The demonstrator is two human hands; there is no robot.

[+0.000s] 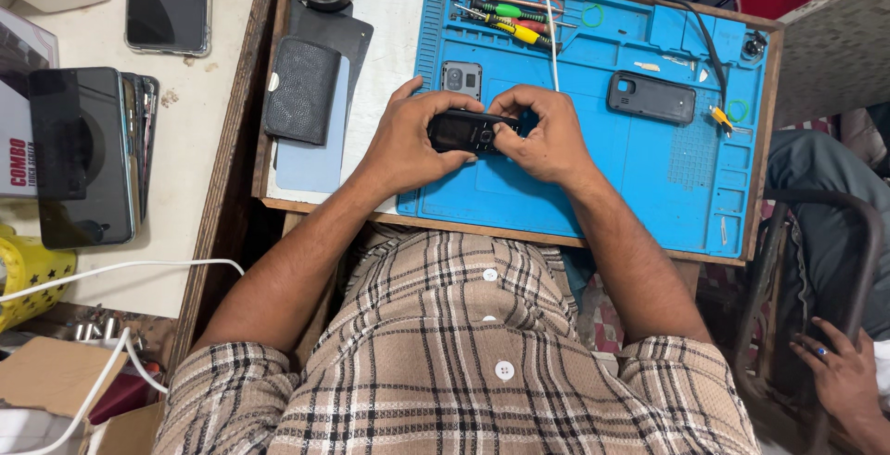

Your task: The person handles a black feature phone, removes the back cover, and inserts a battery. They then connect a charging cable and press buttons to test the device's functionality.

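A small black keypad phone (pixel 464 131) lies across both my hands, just above a blue repair mat (pixel 649 168). My left hand (pixel 408 140) grips its left end, fingers curled over the top. My right hand (pixel 547 135) closes on its right end, thumb pressing near the keypad. A grey phone back part (pixel 462 78) lies on the mat right behind my hands. Further right on the mat rests a dark phone cover (pixel 652 97).
Screwdrivers (pixel 510 18) sit in the mat's top tray, and a white cable (pixel 549 19) crosses it. A black pouch (pixel 301 89) lies left of the mat. Stacked phones (pixel 88 154) occupy the left table. Another person's hand (pixel 839 376) is at the lower right.
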